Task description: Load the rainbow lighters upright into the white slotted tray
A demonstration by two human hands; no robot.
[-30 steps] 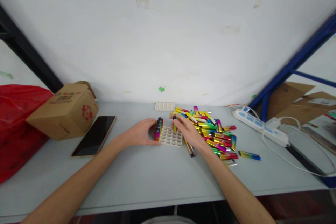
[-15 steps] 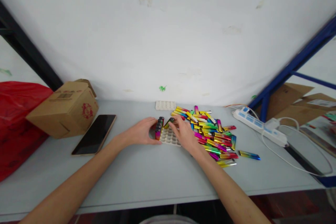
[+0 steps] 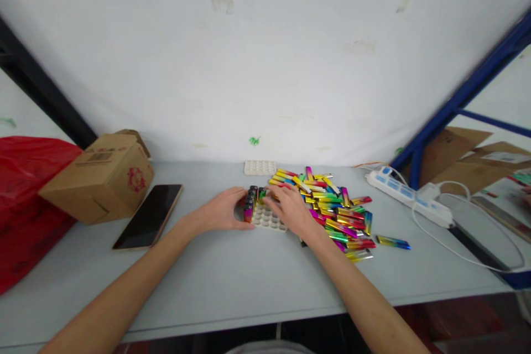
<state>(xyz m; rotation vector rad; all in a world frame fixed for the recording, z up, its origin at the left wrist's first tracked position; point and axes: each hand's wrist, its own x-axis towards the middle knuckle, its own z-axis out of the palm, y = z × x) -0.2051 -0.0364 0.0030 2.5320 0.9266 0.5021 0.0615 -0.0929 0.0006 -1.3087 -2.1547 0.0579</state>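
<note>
A white tray (image 3: 269, 221) with rows of round hollows lies on the table between my hands. Along its left edge stands a row of upright lighters (image 3: 248, 214) with black tops and shiny coloured bodies. My left hand (image 3: 222, 210) curves around that row from the left, thumb at the front and fingers behind. One green lighter (image 3: 261, 193) stands at the back of the second row. My right hand (image 3: 288, 207) reaches over the tray from the right with its fingertips at that lighter; the fingers partly hide it. Beside my right hand lies a loose heap of metallic lighters (image 3: 332, 210).
A second white tray (image 3: 259, 167) lies near the wall. To the left are a dark tablet (image 3: 149, 215), a cardboard box (image 3: 102, 180) and a red plastic bag (image 3: 31, 210). A power strip (image 3: 409, 197) with white cables lies at the right, beside a blue frame post (image 3: 460, 97).
The lighter in my right hand has gone from tilted to upright at the back of the tray's second row. My left hand has stayed around the first row.
</note>
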